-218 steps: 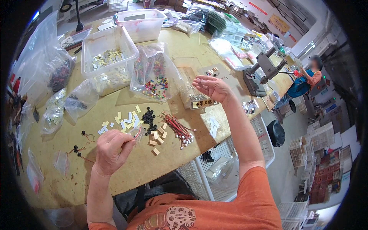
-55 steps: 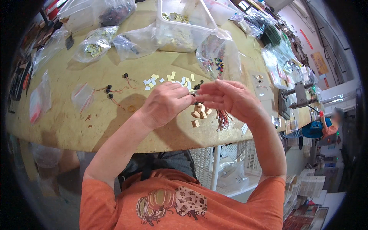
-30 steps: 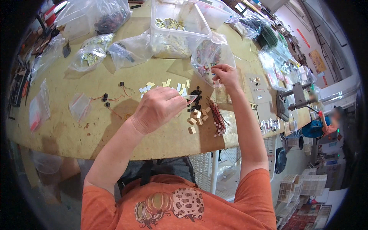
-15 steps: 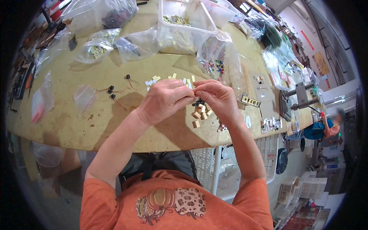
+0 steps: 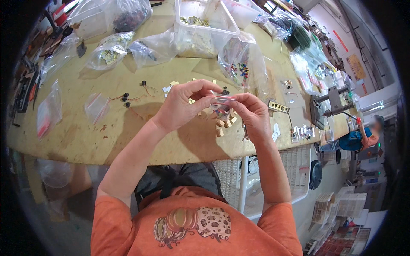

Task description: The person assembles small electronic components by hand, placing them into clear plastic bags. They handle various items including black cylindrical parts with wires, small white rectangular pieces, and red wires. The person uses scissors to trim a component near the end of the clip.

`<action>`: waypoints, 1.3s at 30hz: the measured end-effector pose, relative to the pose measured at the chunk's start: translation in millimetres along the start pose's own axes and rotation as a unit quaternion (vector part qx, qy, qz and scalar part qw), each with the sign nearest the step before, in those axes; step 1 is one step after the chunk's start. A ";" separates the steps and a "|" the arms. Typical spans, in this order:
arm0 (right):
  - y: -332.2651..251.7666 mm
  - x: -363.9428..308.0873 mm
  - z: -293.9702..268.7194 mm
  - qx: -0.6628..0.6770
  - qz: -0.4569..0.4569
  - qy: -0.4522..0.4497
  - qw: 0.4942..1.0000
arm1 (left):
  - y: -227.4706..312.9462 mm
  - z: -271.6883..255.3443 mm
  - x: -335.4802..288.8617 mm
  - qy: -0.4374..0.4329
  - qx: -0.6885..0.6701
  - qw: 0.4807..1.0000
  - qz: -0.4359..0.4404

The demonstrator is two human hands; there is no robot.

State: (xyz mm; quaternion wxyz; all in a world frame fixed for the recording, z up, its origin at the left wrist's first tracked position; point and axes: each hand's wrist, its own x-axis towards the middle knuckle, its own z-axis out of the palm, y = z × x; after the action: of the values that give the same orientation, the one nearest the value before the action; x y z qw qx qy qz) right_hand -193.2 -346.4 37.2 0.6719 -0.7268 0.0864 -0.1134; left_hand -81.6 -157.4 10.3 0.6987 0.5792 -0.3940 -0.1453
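Observation:
Between my two hands, above the table, hangs a small clear zip bag (image 5: 221, 112) with coloured bits inside. My left hand (image 5: 184, 102) pinches its top edge from the left, and my right hand (image 5: 252, 112) grips the same edge from the right. Just below and behind the bag lie several small wooden blocks (image 5: 220, 131). Little black parts (image 5: 225, 91) show beyond my fingers. Pale yellow and white pieces (image 5: 166, 89) are scattered past my left hand. Left of it lie small black parts with thin red wires (image 5: 125, 97).
A flat zip bag (image 5: 96, 106) and another with red contents (image 5: 47, 115) lie at the left. Along the back stand a clear plastic tub (image 5: 237, 30) and filled bags (image 5: 106, 53). At the right is a metal clamp-like tool (image 5: 337, 103). Another person (image 5: 369, 136) is farther off.
My hands have drawn a little apart and turned, so the zip bag between them now shows. The left hand's fingers have lifted and spread somewhat.

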 end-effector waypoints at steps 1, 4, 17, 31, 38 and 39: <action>-2.4 -1.2 4.9 0.008 -0.008 0.005 1.000 | 1.3 -0.5 -1.0 -0.007 -0.017 1.000 -0.015; -4.0 -3.0 8.1 0.009 -0.019 0.010 1.000 | 0.7 -1.1 -2.0 -0.023 -0.046 0.998 -0.034; -4.9 -6.7 8.1 0.027 -0.019 0.045 0.998 | 2.0 -10.0 1.2 -0.038 -0.160 0.980 -0.114; -5.7 -13.6 20.8 0.023 -0.052 0.036 0.998 | 3.6 4.7 -3.7 -0.054 -0.148 0.976 -0.148; 3.7 -12.6 40.8 0.041 -0.058 0.056 0.996 | -4.8 16.1 -10.7 0.008 -0.236 0.963 -0.130; 4.7 -11.6 41.6 0.031 -0.052 0.058 0.996 | -5.8 16.3 -10.7 0.014 -0.230 0.965 -0.125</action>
State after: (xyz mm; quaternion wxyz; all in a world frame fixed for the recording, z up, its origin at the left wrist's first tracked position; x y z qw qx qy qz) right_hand -192.6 -303.7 29.0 0.6808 -0.7015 0.0837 -0.1933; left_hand -98.8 -163.4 1.2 0.7949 0.4496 -0.2643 -0.3099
